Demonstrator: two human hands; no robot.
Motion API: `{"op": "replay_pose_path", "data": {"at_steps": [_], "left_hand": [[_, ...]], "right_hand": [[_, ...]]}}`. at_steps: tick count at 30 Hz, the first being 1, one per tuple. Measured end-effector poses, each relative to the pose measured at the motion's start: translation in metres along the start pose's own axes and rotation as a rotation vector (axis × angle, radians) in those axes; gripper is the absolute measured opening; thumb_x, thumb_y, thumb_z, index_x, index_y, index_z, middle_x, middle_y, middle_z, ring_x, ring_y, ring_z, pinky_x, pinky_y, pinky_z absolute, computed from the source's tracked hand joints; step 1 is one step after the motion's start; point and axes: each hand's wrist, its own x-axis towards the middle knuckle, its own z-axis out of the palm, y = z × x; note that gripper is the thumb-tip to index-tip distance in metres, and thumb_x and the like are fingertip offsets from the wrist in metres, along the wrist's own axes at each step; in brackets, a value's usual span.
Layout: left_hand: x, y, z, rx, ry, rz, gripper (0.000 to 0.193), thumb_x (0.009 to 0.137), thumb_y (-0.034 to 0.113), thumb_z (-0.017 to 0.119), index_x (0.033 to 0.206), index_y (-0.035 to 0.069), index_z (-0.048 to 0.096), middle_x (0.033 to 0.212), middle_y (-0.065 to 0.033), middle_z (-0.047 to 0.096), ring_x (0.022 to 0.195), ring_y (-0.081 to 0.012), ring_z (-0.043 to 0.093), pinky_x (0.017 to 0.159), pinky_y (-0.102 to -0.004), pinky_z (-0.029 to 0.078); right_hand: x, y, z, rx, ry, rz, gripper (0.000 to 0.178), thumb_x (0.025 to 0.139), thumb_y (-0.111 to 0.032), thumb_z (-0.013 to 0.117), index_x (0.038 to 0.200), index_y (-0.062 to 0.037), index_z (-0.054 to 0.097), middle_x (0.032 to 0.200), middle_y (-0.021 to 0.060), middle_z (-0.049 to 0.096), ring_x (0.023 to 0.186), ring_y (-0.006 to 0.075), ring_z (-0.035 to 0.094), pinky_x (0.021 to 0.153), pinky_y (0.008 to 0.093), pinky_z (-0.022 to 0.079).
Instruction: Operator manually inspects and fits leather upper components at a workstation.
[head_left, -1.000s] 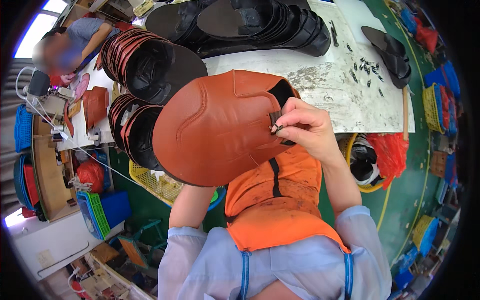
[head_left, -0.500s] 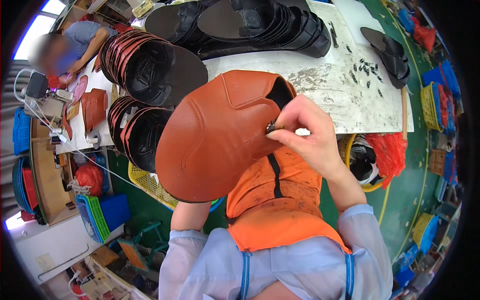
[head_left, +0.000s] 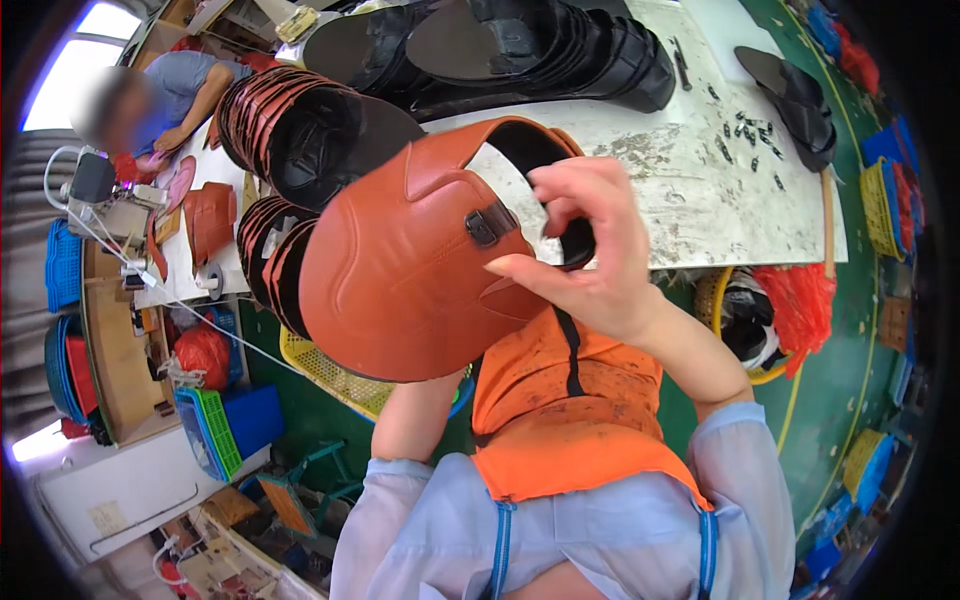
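A reddish-brown leather shoe upper (head_left: 400, 270) with a black lining is held up in front of me, its rounded toe to the lower left. My left forearm (head_left: 418, 420) runs up behind it; that hand supports the upper from behind, with its fingers hidden. On the upper's side sits a small dark buckle (head_left: 487, 226). Beside the buckle is my right hand (head_left: 605, 245), its thumb and curled fingers apart, with nothing visible between them. The thumb tip is close to the leather, and I cannot tell whether it touches.
Stacks of brown uppers (head_left: 285, 130) and black uppers (head_left: 560, 60) stand on the white worktable (head_left: 680, 190). Several small black buckles (head_left: 750, 135) lie at right, near a black upper (head_left: 790, 110). Yellow baskets (head_left: 335, 375) stand below. A person (head_left: 190, 95) sits at the far left.
My right hand has let go of the dark buckle, which now lies in full view on the upper. The upper has turned, showing more of its opening.
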Motion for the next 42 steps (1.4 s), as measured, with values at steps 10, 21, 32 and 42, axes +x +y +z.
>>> {"op": "replay_pose_path", "data": {"at_steps": [10, 21, 32, 42], "left_hand": [[-0.028, 0.017, -0.015, 0.069, 0.032, 0.008, 0.043, 0.092, 0.013, 0.069, 0.132, 0.003, 0.058, 0.129, -0.0111, 0.062, 0.12, -0.0219, 0.058, 0.1, -0.0341, 0.047], [0.004, -0.039, -0.044, 0.858, 0.249, 0.337, 0.012, 0.081, 0.006, 0.067, 0.089, 0.004, 0.074, 0.092, -0.0107, 0.069, 0.082, -0.0268, 0.068, 0.077, -0.035, 0.054], [0.029, -0.09, -0.034, 1.228, -0.151, -0.034, 0.028, 0.077, 0.008, 0.065, 0.101, 0.007, 0.079, 0.095, -0.0218, 0.072, 0.089, -0.0398, 0.07, 0.083, -0.046, 0.054], [0.038, -0.086, -0.035, 1.197, -0.128, -0.082, 0.022, 0.076, 0.005, 0.063, 0.092, 0.004, 0.079, 0.091, -0.0218, 0.072, 0.088, -0.0389, 0.071, 0.084, -0.0449, 0.056]], "right_hand": [[0.011, -0.007, -0.007, -0.103, -0.103, -0.077, 0.04, 0.071, -0.001, 0.085, 0.109, -0.0097, 0.077, 0.1, 0.0067, 0.054, 0.078, 0.0171, 0.056, 0.065, 0.0272, 0.048], [-0.029, -0.014, -0.046, -0.081, -0.239, -0.345, 0.022, 0.075, -0.009, 0.076, 0.097, -0.0049, 0.072, 0.102, 0.0058, 0.065, 0.086, 0.027, 0.064, 0.073, 0.0381, 0.054], [-0.076, 0.115, 0.058, -0.42, -0.408, 0.124, 0.031, 0.08, -0.003, 0.064, 0.109, 0.0027, 0.056, 0.116, 0.0212, 0.06, 0.101, 0.038, 0.057, 0.09, 0.0455, 0.047], [-0.067, 0.112, 0.057, -0.459, -0.461, 0.075, 0.039, 0.08, -0.005, 0.061, 0.118, 0.0017, 0.056, 0.112, 0.0156, 0.06, 0.096, 0.034, 0.056, 0.086, 0.0424, 0.048]]}}
